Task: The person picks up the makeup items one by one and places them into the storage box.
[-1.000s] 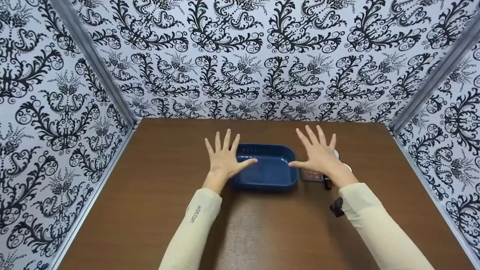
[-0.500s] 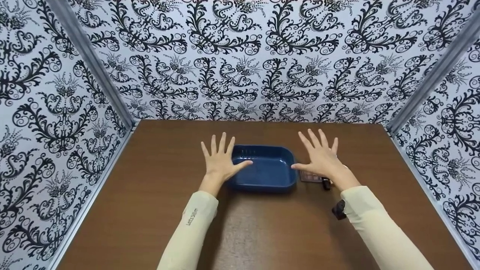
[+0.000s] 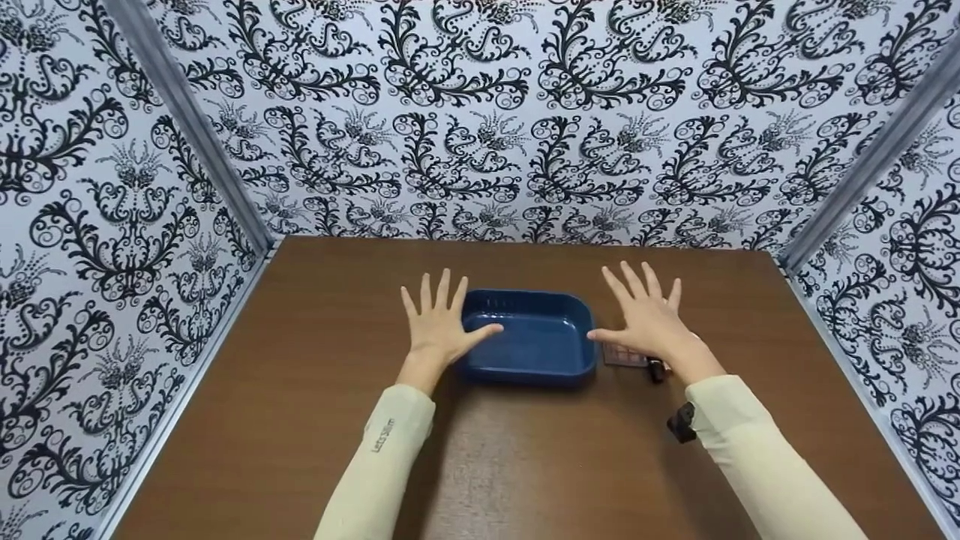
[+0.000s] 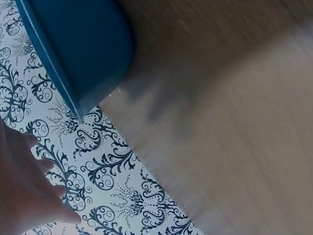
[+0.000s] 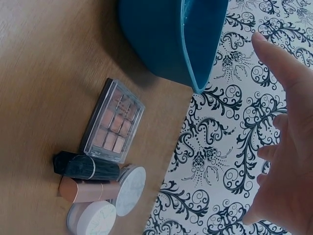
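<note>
A blue rectangular bin [image 3: 529, 346] stands on the brown table between my hands, with nothing inside it. My left hand [image 3: 437, 330] hovers at its left side, fingers spread, thumb reaching over the bin. On the other side my right hand [image 3: 651, 322] is spread the same way, its thumb near the right rim. Neither hand holds anything. Under the right hand, partly hidden in the head view, lie an eyeshadow palette [image 5: 115, 122] with a clear lid, a black tube [image 5: 85, 165], a pinkish-brown tube [image 5: 89, 190] and two round white-lidded jars, one [image 5: 131, 190] behind the other [image 5: 100, 219].
Patterned black-and-white walls [image 3: 480, 127] with grey corner posts enclose the table [image 3: 517, 465] at the back and sides. A dark camera [image 3: 682, 423] is strapped beneath my right wrist. Bare wood shows in front of the bin and to its left.
My two hands have drifted slightly apart and a little nearer to me, fingers still spread. The bin and the cosmetics have stayed where they were.
</note>
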The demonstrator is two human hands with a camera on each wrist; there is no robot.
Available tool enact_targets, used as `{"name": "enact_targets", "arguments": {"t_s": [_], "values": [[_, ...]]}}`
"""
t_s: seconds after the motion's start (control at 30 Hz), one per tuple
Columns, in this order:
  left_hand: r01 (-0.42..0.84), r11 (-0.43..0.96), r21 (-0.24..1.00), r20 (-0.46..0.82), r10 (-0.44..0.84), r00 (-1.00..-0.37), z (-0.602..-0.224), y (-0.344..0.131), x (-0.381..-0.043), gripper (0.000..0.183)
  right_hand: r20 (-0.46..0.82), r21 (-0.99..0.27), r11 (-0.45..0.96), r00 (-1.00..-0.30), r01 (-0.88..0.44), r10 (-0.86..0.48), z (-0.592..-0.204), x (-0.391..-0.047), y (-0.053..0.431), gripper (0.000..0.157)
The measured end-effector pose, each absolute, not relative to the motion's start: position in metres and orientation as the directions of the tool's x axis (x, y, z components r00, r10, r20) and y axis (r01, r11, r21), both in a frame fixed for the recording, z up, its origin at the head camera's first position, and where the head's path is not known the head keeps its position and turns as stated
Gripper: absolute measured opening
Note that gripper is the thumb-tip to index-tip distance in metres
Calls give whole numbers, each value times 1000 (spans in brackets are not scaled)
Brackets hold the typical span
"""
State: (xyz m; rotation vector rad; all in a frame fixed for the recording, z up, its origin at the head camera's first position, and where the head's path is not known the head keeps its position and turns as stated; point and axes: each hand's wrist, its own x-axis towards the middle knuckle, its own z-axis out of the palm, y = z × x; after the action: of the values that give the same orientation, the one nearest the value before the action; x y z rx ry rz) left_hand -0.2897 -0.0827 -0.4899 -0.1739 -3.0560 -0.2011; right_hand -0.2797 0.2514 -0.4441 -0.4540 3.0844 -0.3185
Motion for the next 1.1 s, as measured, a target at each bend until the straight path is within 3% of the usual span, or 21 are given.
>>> {"name": "enact_targets", "arguments": {"t_s": [1.1], "values": [[119, 981, 154, 36, 114, -993, -524, -95, -282, 106, 4, -224, 941, -966, -254, -260, -440, -274, 265, 112]]}}
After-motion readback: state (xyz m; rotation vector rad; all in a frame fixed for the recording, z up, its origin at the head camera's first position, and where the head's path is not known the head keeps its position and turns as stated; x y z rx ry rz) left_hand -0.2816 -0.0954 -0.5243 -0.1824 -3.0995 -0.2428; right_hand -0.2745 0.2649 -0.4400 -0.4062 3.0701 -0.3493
